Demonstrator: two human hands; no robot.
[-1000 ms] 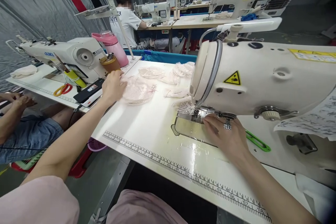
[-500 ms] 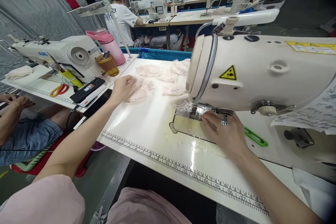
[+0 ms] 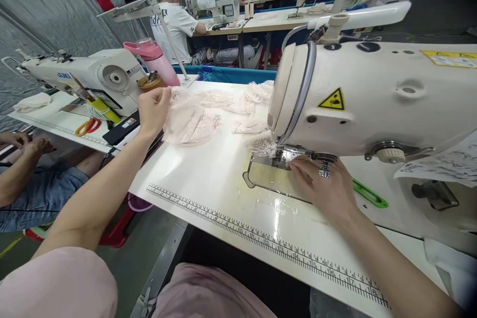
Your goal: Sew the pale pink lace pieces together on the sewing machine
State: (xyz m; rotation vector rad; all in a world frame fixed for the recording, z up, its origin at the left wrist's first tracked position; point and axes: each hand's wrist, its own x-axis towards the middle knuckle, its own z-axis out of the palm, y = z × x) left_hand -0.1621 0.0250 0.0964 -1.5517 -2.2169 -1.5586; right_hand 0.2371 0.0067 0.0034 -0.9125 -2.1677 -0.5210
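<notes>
One lace piece (image 3: 188, 124) in left hand (image 3: 152, 109); machine head (image 3: 372, 99) overhangs right hand (image 3: 328, 191)

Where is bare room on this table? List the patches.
Free: the table between the printed ruler, the lace pile in the left hand and the needle plate. Crowded: the far lace pieces, and under the sewing machine head by the right hand.

Pale pink lace piece (image 3: 186, 121), white tabletop (image 3: 208, 174) with black ruler markings, cream sewing machine (image 3: 372, 94) bearing yellow warning triangle (image 3: 331, 100).
</notes>
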